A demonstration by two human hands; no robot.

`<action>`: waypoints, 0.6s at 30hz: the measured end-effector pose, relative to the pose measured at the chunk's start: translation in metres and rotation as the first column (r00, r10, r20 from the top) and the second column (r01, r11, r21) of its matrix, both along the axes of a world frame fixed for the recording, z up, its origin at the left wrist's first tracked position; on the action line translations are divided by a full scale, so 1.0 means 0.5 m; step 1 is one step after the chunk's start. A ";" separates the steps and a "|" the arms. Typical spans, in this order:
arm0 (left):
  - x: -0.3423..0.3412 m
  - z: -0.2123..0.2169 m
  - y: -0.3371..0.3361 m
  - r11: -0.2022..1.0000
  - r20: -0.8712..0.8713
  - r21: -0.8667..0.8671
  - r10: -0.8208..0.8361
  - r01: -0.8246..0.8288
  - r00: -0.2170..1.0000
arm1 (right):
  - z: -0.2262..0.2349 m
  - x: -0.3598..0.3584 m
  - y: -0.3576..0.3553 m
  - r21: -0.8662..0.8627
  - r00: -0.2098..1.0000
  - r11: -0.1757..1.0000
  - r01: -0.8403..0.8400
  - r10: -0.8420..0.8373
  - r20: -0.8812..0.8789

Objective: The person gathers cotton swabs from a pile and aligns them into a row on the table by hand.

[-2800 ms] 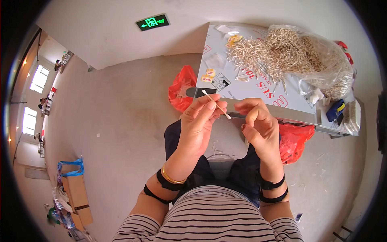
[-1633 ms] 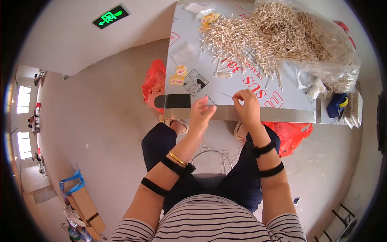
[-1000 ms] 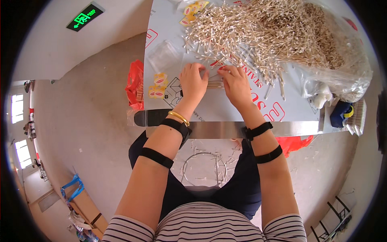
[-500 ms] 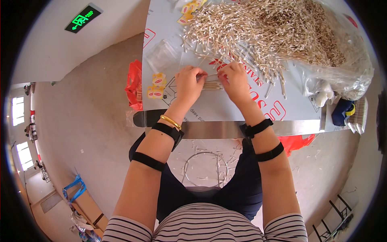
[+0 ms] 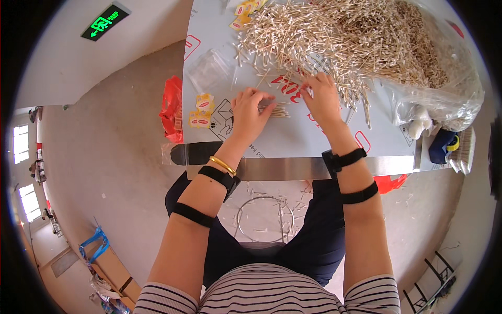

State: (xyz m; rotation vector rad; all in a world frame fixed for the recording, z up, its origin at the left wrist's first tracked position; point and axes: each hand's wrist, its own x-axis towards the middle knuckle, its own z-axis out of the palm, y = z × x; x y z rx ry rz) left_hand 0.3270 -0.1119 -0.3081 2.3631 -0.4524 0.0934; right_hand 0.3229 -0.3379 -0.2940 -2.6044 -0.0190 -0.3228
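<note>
A black rectangular exit sign (image 5: 105, 21) is glowing green on the white wall (image 5: 57, 63). At lower left, a brown cardboard box (image 5: 115, 273) with a blue strap (image 5: 106, 243) is resting; at lower right, a black-framed rack (image 5: 437, 270) is standing. Bright windows (image 5: 30, 203) are shining far left.

Green arrow sign (image 5: 105, 21) on wall (image 5: 65, 65); red, black print (image 5: 287, 85) on tabletop (image 5: 295, 140).

- Slender, pale-wood cotton swabs (image 5: 340, 39) with white tips are looking matt.
- A clear, crumpled plastic bag (image 5: 463, 107) is gleaming.
- A long, silver metal table edge (image 5: 282, 169) is shining.
- A round, gold-coloured metal bangle (image 5: 224, 165) is glinting.
</note>
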 end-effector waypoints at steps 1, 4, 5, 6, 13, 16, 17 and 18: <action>0.002 0.004 -0.002 0.998 0.017 -0.053 0.017 -0.016 1.000 | 0.011 -0.005 -0.007 0.002 1.000 1.000 0.000 0.000 0.000; 0.033 0.013 -0.027 0.995 0.037 -0.064 0.080 -0.078 0.996 | 0.028 -0.013 -0.021 -0.199 0.998 0.978 -0.065 0.066 -0.005; 0.047 0.009 -0.032 0.995 0.036 -0.063 0.078 -0.076 0.996 | 0.025 -0.011 -0.017 -0.244 0.995 0.965 -0.098 0.096 -0.020; 0.063 0.001 -0.040 0.988 0.028 -0.106 0.115 -0.112 0.993 | 0.026 -0.008 -0.013 -0.290 0.991 0.948 -0.130 0.125 -0.036; 0.122 0.000 -0.019 0.997 0.218 0.082 -0.019 0.001 0.976 | 0.030 0.036 0.032 -0.153 0.988 0.976 -0.157 0.153 -0.034; 0.139 0.011 -0.001 0.973 0.221 0.210 -0.144 0.097 0.965 | 0.032 0.042 0.026 -0.148 0.975 0.964 -0.222 0.216 -0.056; 0.145 0.013 0.005 0.973 0.221 0.211 -0.143 0.096 0.965 | 0.031 0.045 0.026 -0.147 0.975 0.964 -0.222 0.216 -0.055; 0.152 0.016 0.011 0.971 0.183 0.219 -0.140 0.098 0.973 | 0.027 0.047 0.027 -0.143 0.972 0.962 -0.233 0.226 -0.064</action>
